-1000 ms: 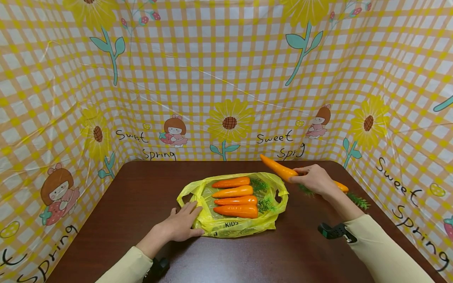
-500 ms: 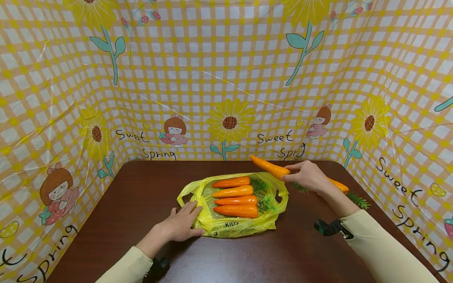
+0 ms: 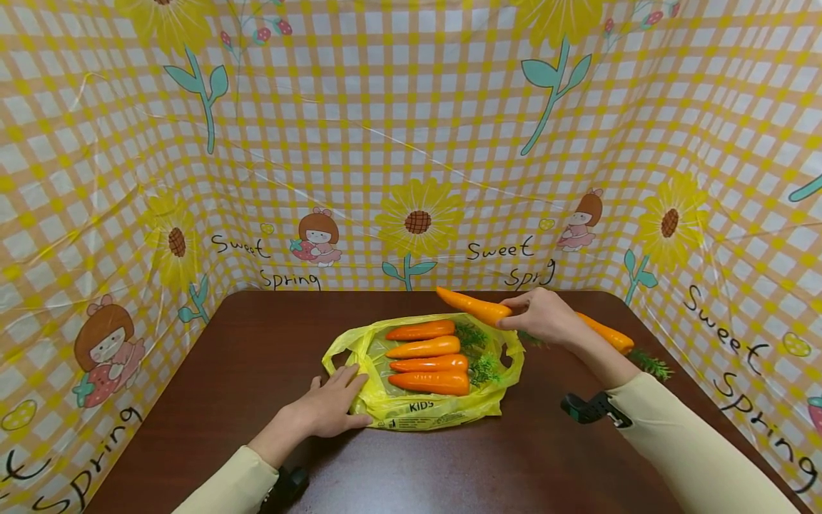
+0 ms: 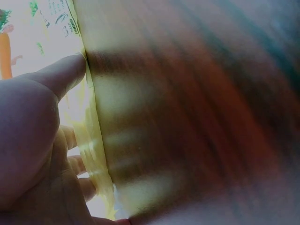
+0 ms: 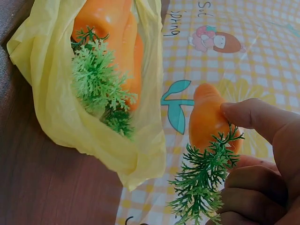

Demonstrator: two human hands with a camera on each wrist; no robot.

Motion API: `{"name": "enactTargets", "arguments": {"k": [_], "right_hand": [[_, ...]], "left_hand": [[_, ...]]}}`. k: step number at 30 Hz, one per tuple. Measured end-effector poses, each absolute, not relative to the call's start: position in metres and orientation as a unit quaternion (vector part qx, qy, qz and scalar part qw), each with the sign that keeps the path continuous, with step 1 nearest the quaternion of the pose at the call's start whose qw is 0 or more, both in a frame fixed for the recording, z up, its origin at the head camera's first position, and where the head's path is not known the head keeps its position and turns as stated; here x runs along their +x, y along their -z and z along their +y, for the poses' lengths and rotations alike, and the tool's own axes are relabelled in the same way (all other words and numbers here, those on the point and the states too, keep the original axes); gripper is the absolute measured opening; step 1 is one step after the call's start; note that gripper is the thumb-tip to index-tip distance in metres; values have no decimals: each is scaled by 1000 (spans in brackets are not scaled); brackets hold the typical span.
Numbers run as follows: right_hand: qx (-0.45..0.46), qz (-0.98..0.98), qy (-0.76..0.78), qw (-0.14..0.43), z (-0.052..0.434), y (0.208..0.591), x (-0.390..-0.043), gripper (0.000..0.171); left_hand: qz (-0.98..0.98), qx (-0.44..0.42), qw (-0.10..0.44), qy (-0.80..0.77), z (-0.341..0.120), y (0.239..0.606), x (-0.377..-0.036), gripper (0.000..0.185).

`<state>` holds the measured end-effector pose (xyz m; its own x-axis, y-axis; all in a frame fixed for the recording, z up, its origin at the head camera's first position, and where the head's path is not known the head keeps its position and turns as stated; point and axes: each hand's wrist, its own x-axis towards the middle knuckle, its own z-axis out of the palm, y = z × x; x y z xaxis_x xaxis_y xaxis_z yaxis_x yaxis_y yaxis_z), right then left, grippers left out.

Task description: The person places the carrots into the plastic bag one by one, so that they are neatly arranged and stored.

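- The right grip [image 3: 546,314], right of the frame's centre, pinches the held carrot [image 3: 474,307] near its thick end, the tip reaching towards the upper left. With most of its length unsupported, the smooth-looking skin could let it swivel or slip.
- The held carrot is in the air by the upper right rim of the yellow bag [image 3: 443,417], and the right wrist view shows a gap between them. Lowered too early, it could catch that rim and fold it inward.
- Its leafy top [image 5: 201,180] dangles below the right grip and could snag on the bag's right handle [image 3: 517,355].
- Inside the bag, at mid-frame, 4 carrots [image 3: 424,348] lie side by side, tips to the left. Letting go from too high could knock 1 or more out of line.
- The left grip [image 3: 330,407], lower left of centre, rests with fingers spread on the bag's left end, clenching nothing that shows. No hand steadies the right end, so a snag there could twist the bag on the table [image 3: 218,378].
- 1 loose carrot [image 3: 606,334] lies at the frame's right, partly behind the right forearm [image 3: 616,364]; a low sweep of that arm could bump it.
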<state>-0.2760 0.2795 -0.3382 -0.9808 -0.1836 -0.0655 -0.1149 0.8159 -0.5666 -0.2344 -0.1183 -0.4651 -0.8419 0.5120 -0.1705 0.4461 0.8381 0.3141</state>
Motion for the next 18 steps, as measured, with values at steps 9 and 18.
{"name": "enactTargets", "arguments": {"k": [9,18], "right_hand": [[-101,955,272,59,268,333,-280,58],[-124,954,264,74,257,333,-284,55]], "left_hand": [[950,254,123,-133,-117,466,-235,80],[950,255,123,-132,-117,466,-235,80]]}}
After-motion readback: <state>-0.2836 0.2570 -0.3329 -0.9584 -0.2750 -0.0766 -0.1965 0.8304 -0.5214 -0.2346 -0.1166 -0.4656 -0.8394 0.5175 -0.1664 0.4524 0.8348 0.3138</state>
